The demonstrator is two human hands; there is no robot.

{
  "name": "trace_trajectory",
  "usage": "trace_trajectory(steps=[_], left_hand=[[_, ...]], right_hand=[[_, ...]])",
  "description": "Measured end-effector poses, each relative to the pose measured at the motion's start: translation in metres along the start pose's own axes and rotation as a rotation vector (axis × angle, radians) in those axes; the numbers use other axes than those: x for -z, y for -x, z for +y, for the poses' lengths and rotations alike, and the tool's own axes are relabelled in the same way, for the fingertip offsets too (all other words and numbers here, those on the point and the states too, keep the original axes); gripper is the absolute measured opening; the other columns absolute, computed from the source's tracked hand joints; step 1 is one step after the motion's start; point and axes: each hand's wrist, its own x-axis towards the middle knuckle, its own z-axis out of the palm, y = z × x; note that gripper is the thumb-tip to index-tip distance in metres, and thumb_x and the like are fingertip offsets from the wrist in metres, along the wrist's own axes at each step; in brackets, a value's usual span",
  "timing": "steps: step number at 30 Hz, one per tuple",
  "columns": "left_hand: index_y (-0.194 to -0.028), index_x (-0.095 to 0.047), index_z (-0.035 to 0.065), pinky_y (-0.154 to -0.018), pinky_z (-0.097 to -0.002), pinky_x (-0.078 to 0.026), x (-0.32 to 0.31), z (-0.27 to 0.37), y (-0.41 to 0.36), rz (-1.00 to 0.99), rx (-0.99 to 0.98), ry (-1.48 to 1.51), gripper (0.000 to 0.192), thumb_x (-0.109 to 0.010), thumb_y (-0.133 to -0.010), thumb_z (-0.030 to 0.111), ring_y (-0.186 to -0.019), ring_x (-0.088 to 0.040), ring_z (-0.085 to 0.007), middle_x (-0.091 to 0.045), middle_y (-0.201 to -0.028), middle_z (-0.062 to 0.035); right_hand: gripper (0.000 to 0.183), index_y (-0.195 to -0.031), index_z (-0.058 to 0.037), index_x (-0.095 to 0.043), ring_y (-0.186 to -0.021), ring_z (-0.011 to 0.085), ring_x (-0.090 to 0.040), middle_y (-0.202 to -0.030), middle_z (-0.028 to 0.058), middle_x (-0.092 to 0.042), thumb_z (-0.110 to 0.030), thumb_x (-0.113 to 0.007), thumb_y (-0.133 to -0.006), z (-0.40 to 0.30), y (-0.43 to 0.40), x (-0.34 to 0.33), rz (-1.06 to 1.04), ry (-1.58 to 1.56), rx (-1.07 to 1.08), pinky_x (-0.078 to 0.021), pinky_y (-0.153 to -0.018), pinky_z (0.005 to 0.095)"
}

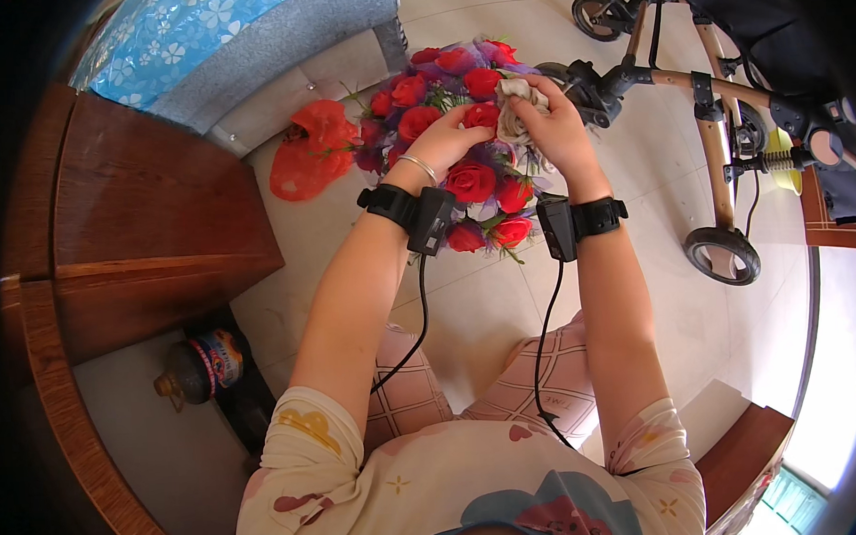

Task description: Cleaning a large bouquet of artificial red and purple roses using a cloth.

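Observation:
A bouquet of red artificial roses [471, 182] with purple mesh and green sprigs stands before me on the floor. My left hand [446, 141] reaches in from its near left side and grips one rose [481, 115] between thumb and fingers. A crumpled, greyish-white cloth [513, 109] is bunched in my right hand [559, 125], up against that same rose. The fingertips of both hands are partly hidden among petals and cloth. The base of the bouquet is hidden beneath the blooms. Each wrist wears a black strapped device with a cable.
To the left of the bouquet, a red plastic bag [311, 155] lies on the tiled floor. A stroller frame with wheels [722, 256] stands at the right. Wooden cabinetry [164, 206] borders the left, where a large bottle [201, 366] is tucked low. A blue floral cover [180, 46] lies upper left.

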Motion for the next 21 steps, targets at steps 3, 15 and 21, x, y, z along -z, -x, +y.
trace_trajectory(steps=[3, 15, 21], left_hand=[[-0.127, -0.055, 0.0008, -0.088, -0.0281, -0.047, 0.003, -0.003, 0.0, 0.026, -0.014, 0.026, 0.049, -0.07, -0.082, 0.012, -0.099, -0.059, -0.0135, -0.064, -0.11, -0.005], [-0.121, -0.058, 0.0043, -0.094, -0.0278, -0.042, 0.004, 0.002, 0.009, -0.02, 0.035, 0.143, 0.036, -0.064, -0.086, 0.011, -0.105, -0.056, -0.0135, -0.063, -0.114, -0.0039], [-0.119, -0.06, 0.0043, -0.097, -0.0291, -0.04, 0.0, 0.012, 0.015, 0.054, 0.052, 0.227, 0.031, -0.063, -0.089, 0.013, -0.106, -0.056, -0.0134, -0.065, -0.11, -0.0037]], right_hand=[[0.034, -0.113, -0.0084, -0.067, -0.095, 0.0288, -0.068, -0.102, 0.0182, -0.069, -0.022, -0.068, -0.082, -0.005, 0.001, 0.002, 0.107, 0.135, 0.023, -0.0528, -0.082, 0.0351], [0.025, -0.107, -0.0186, -0.072, -0.086, 0.0313, -0.065, -0.1, 0.012, -0.062, -0.018, -0.069, -0.082, -0.015, 0.015, -0.013, -0.03, 0.447, 0.404, -0.0544, -0.075, 0.0407], [0.027, -0.106, -0.0219, -0.074, -0.088, 0.0307, -0.066, -0.103, 0.0102, -0.061, -0.02, -0.069, -0.08, -0.007, 0.018, -0.005, -0.153, 0.765, 0.356, -0.0555, -0.076, 0.0419]])
